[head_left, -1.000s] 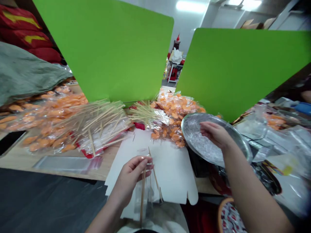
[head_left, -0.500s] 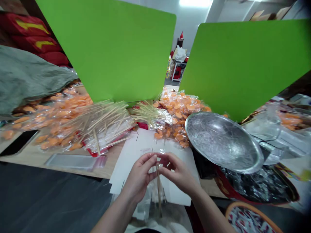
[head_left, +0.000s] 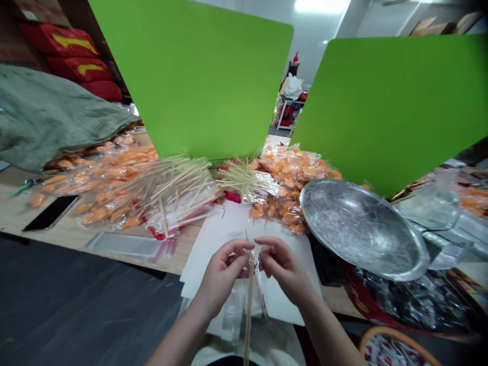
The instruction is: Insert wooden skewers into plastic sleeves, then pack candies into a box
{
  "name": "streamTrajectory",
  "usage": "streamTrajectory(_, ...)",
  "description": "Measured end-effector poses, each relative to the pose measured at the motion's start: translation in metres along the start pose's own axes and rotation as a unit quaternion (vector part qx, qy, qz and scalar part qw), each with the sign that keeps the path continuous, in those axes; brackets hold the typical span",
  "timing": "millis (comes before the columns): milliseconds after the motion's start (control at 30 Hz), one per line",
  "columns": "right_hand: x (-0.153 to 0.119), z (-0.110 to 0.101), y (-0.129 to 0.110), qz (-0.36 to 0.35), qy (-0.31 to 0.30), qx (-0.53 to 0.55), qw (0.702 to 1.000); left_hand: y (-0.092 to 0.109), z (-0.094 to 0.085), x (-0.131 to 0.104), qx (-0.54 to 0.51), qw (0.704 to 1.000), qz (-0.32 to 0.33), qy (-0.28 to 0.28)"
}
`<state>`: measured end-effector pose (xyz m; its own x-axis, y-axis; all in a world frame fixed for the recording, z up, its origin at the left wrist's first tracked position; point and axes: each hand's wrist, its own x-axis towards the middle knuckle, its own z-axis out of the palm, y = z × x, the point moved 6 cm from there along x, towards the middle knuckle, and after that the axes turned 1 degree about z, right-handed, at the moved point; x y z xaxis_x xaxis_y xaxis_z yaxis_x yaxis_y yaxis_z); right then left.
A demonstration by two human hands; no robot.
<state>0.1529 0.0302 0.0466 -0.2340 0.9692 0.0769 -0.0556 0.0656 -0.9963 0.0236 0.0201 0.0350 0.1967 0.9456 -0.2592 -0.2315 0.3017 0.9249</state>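
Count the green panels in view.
2: the left panel stands left of the narrow gap; the right panel stands right of it, behind the metal dish. Others could be hidden behind these.

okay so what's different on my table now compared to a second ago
Your right hand has moved left and toward you, from over the metal tray to beside your left hand; whether it holds anything is unclear. The view has turned slightly left. Your left hand still holds wooden sticks, and the tray and phone stayed put.
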Motion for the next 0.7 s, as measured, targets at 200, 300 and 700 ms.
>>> streamTrajectory(200, -0.003, -0.004, -0.015, -0.093, -0.021, -0.099, 0.99, -0.001, 0.002, 0.0, -0.069, 0.997, -0.031, -0.026)
streamTrajectory(300, -0.005, -0.003, -0.022, -0.137, -0.001, -0.175, 0.975, 0.001, 0.004, 0.0, -0.1, 0.992, -0.045, -0.059)
streamTrajectory(700, -0.006, -0.02, -0.009, -0.019, 0.037, -0.022, 0.999, 0.002, -0.005, 0.004, 0.025, 1.0, -0.006, 0.002)
